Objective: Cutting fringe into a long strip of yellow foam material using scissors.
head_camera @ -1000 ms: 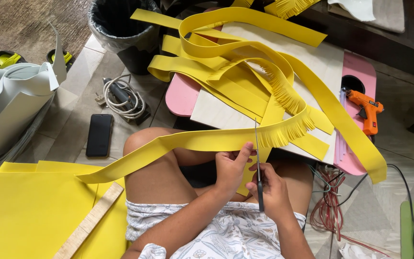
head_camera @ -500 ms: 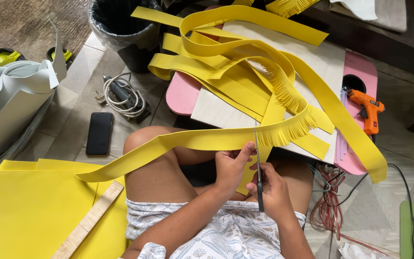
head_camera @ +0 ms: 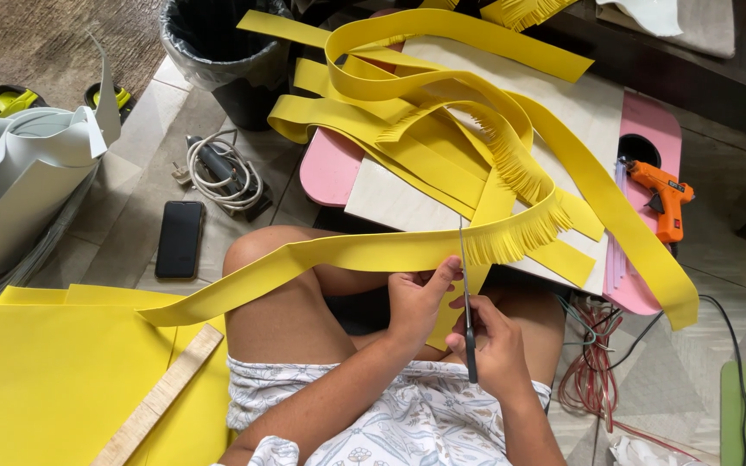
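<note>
The phone (head_camera: 178,240) lies on the floor left of the knee; the glue gun (head_camera: 662,197) rests on the table (head_camera: 328,171) to the right.

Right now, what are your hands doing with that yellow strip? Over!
Left hand pinches the yellow strip. Right hand grips scissors, blades at the strip's edge beside the cut fringe. Nothing blocking.

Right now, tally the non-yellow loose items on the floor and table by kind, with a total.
Scissors: 1
Orange glue gun: 1
Black phone: 1
Wooden ruler: 1
Lined bin: 1
Total: 5
</note>
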